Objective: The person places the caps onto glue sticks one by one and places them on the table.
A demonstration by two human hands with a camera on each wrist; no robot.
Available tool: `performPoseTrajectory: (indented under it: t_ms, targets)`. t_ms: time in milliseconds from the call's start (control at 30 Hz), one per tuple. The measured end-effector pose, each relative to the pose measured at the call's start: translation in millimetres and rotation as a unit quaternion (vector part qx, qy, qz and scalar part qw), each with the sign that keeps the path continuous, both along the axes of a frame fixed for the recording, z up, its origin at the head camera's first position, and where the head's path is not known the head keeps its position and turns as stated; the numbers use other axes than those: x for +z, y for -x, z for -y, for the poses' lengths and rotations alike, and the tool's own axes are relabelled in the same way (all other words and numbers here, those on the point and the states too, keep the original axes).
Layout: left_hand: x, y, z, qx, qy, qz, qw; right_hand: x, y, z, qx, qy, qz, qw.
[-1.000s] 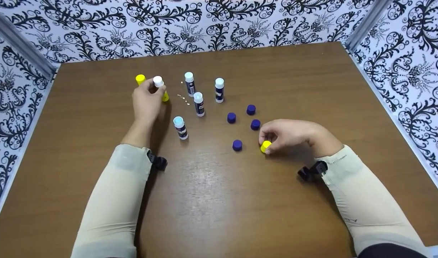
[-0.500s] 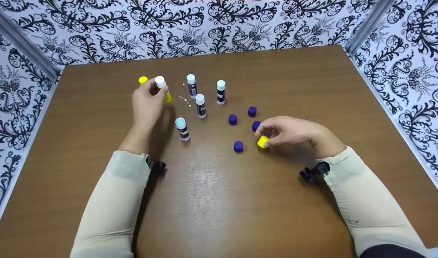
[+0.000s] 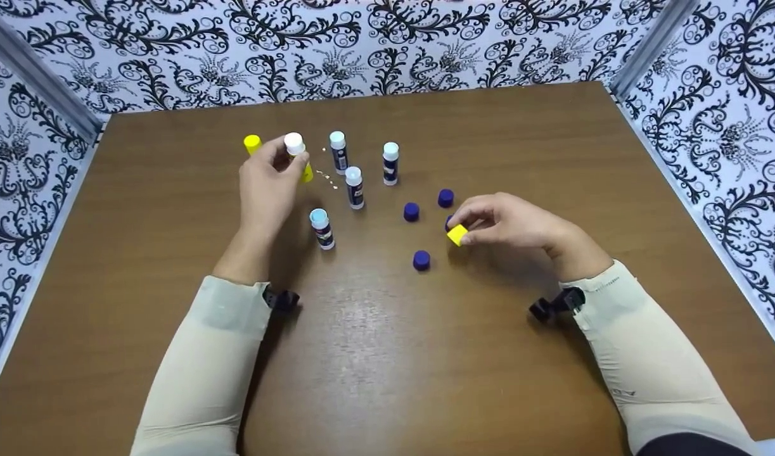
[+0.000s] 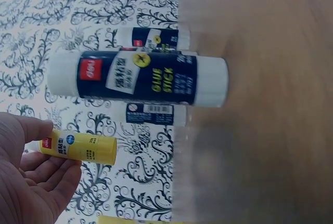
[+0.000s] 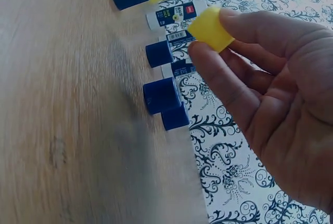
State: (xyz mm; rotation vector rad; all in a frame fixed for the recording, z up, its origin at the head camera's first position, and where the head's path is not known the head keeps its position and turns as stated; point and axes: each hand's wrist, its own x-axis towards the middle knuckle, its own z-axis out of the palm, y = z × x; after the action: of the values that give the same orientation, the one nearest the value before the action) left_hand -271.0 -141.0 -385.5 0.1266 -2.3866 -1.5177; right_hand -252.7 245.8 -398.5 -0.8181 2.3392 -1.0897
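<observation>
My left hand (image 3: 267,196) holds a yellow glue stick (image 4: 86,147) between thumb and fingers, its white top (image 3: 294,143) bare of a cap. At the right, a small yellow cap (image 3: 457,235) is pinched in the thumb and fingertips of my right hand (image 3: 517,221), above the table. In the right wrist view the yellow cap (image 5: 210,29) appears tilted. Just behind my left hand is another yellow glue stick (image 3: 252,144), partly hidden. Near my right fingertips, one dark blue cap (image 3: 448,221) is mostly covered.
Several uncapped navy glue sticks stand upright between my hands, the nearest glue stick (image 3: 322,231) closest to me. More blue caps lie near the right hand, one cap (image 3: 421,260) in front. Small pale crumbs (image 3: 327,177) dot the wooden table (image 3: 362,354). Patterned walls enclose it.
My right hand has lifted the yellow cap off the table and carried it left and away from me, tilting it. My left hand has shifted slightly right with the yellow glue stick.
</observation>
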Motion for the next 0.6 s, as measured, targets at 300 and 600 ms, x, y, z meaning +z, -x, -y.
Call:
performPoseTrajectory:
  t_ms: [300,600]
  targets:
    - [8.4,-10.1,-5.4,-0.020,0.018,-0.013,0.9996,7.3,-4.1,4.6,-0.050,0.089,-0.011,0.995]
    - [18.1,-18.8,-6.2,-0.029,-0.004,-0.022,0.9993,10.4,-9.2,10.5,-0.084,0.138,-0.017,0.987]
